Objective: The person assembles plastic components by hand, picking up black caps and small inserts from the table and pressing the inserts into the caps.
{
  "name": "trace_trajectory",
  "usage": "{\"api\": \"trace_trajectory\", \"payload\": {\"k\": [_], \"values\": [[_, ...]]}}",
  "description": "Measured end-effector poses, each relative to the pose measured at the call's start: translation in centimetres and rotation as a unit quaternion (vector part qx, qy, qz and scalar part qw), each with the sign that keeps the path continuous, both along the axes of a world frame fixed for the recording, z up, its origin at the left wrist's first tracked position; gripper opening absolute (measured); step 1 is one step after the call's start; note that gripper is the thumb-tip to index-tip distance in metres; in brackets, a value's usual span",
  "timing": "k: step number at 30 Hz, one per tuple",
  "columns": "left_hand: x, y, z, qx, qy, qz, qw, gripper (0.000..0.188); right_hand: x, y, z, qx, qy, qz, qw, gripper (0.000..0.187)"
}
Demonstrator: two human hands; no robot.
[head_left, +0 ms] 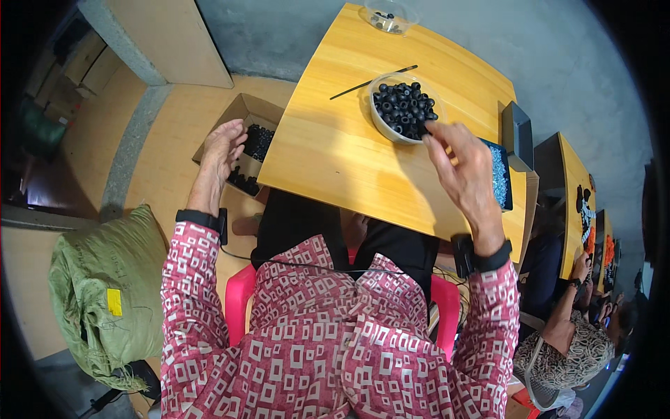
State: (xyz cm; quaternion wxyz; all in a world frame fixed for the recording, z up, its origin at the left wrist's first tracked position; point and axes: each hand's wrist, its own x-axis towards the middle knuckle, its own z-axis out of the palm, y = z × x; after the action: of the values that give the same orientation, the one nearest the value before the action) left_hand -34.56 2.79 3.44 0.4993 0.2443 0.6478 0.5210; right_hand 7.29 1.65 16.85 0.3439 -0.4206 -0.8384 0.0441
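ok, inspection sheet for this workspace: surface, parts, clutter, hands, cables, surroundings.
Surface: yellow wooden table.
Parts: clear bowl of black beads; cardboard box with black pieces, lower, left of table.
Clutter: thin dark stick; second bowl, far edge; tray of blue beads, right.
Hands: right hand at bowl's rim, grip unclear; left hand near box, grip unclear.
Cables: thin dark cable across shirt.
Surroundings: green sack, left; co-worker, right.
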Motion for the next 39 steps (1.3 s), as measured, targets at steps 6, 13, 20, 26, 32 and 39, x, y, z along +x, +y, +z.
{"api": "trace_trajectory", "payload": {"k": [6, 13, 20, 26, 32, 39], "values": [[7.8, 0.0, 4.9, 0.058, -0.031, -0.102, 0.993, 0.027, -1.0, 7.3, -1.6, -0.026, -0.024, 0.009, 0.999, 0.018], [14.0, -3.7, 13.2, 0.180, 0.020, -0.161, 0.970, 0.024, -0.2, 5.5, 2.9, -0.041, -0.211, -0.044, 0.976, 0.015], [18.5, -7.5, 18.6, 0.199, -0.073, -0.229, 0.950, 0.021, -0.7, -1.5, 7.6, 0.011, 0.062, 0.039, 0.997, 0.013], [21.4, -9.0, 17.3, 0.189, -0.157, -0.303, 0.921, 0.021, -3.0, -7.5, 6.1, 0.103, 0.025, 0.104, 0.989, 0.037], [21.3, -8.7, 16.8, 0.130, -0.189, -0.286, 0.930, 0.017, -1.2, -6.8, 8.1, 0.090, -0.004, 0.104, 0.990, 0.033], [21.6, -8.6, 17.4, 0.134, -0.184, -0.294, 0.928, 0.015, 1.9, 1.9, 11.8, 0.053, 0.002, -0.022, 0.998, 0.014]]}}
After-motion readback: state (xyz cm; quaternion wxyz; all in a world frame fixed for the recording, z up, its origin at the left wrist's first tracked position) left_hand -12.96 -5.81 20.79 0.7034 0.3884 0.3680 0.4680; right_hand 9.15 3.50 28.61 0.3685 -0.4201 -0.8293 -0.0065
